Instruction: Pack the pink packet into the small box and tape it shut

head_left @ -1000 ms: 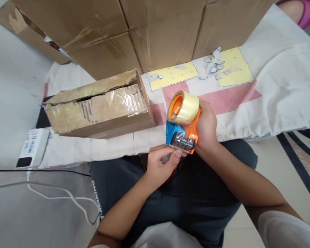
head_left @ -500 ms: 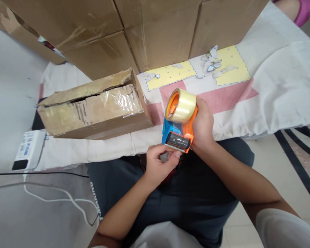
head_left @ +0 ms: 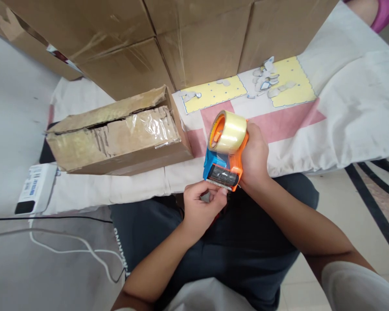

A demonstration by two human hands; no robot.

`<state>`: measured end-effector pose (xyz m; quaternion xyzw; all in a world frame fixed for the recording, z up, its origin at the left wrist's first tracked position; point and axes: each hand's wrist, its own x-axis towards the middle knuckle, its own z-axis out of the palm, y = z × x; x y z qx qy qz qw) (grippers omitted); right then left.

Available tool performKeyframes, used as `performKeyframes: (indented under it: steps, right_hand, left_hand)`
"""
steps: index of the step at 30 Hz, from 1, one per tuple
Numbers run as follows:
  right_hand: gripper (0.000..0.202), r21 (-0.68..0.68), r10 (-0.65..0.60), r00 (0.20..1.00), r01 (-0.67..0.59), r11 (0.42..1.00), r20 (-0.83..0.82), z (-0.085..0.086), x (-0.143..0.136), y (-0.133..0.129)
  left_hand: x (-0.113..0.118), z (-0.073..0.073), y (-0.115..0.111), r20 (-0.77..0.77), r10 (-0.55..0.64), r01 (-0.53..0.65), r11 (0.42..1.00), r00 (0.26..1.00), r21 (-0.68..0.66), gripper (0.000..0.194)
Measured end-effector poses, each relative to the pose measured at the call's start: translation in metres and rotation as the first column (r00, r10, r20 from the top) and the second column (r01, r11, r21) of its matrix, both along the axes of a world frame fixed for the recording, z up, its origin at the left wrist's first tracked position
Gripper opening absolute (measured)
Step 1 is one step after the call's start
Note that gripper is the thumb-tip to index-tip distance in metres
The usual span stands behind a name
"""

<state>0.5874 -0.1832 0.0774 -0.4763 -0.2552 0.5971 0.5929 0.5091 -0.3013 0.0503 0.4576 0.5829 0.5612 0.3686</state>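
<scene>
My right hand (head_left: 255, 154) is wrapped round the handle side of an orange and blue tape dispenser (head_left: 237, 166), held above my lap. A wide roll of clear yellowish tape (head_left: 235, 131) sits on it, and its toothed metal edge faces down toward me. My left hand (head_left: 201, 205) is closed at that edge, thumb and fingertips bent together; whatever is between them is too small to make out. Left of the dispenser, a worn cardboard box (head_left: 123, 142) lies on the cloth-covered surface, its top flaps nearly meeting, with shiny tape at the right end.
Large taped cardboard boxes (head_left: 201, 47) stand at the back. Yellow dotted sheets (head_left: 291, 86) with torn paper scraps (head_left: 266, 80) lie before them. A white power strip (head_left: 37, 185) with cables is at the left edge. Part of another person (head_left: 365, 11) shows top right.
My left thumb and fingertips have shifted very slightly at the toothed edge. The dispenser and my right hand are practically still.
</scene>
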Motion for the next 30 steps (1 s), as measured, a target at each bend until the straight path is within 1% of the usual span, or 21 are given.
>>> performKeyframes:
  steps: [4,8,11,13,15,17,21,26,30]
  right_hand:
    - [0.035,-0.012,-0.001,1.000,0.001,1.000,-0.009,0.001,-0.001,0.000]
    - [0.036,-0.008,0.010,1.000,-0.010,1.000,-0.003,0.000,-0.002,0.000]
    - [0.034,-0.023,0.004,1.000,-0.004,1.000,-0.010,0.000,-0.003,0.000]
    - [0.033,-0.033,-0.001,1.000,0.000,0.999,-0.016,0.000,-0.003,-0.001]
    - [0.032,-0.037,-0.002,1.000,0.001,0.999,-0.017,0.000,-0.003,-0.001]
    - [0.032,-0.038,-0.002,1.000,0.001,0.999,-0.020,0.000,-0.003,-0.001]
    - [0.032,-0.036,0.012,0.999,-0.013,0.999,-0.033,0.000,-0.004,0.000]
    - [0.031,-0.019,0.000,1.000,-0.001,1.000,-0.025,0.000,-0.003,0.000]
    - [0.034,0.015,0.011,1.000,-0.012,1.000,0.004,-0.002,-0.003,0.000]
  left_hand:
    - [0.001,0.003,0.000,-0.026,0.027,-0.027,1.000,0.999,-0.010,0.029]
    - [-0.001,0.000,0.000,-0.012,0.020,-0.020,1.000,1.000,0.000,0.030]
    - [-0.006,-0.007,-0.002,0.084,-0.068,0.065,0.997,0.994,0.047,0.030]
    - [-0.010,-0.010,-0.003,0.141,-0.133,0.125,0.990,0.981,0.063,0.035]
    - [-0.013,-0.013,-0.004,0.145,-0.153,0.148,0.988,0.977,0.044,0.041]
    - [-0.014,-0.014,-0.005,0.119,-0.143,0.142,0.990,0.983,0.018,0.042]
    - [-0.012,-0.013,-0.004,0.111,-0.123,0.121,0.992,0.986,0.025,0.041]
    - [-0.010,-0.005,-0.003,0.049,-0.090,0.090,0.996,0.995,-0.004,0.044]
    - [-0.009,-0.001,-0.003,0.051,-0.067,0.067,0.998,0.996,0.006,0.041]
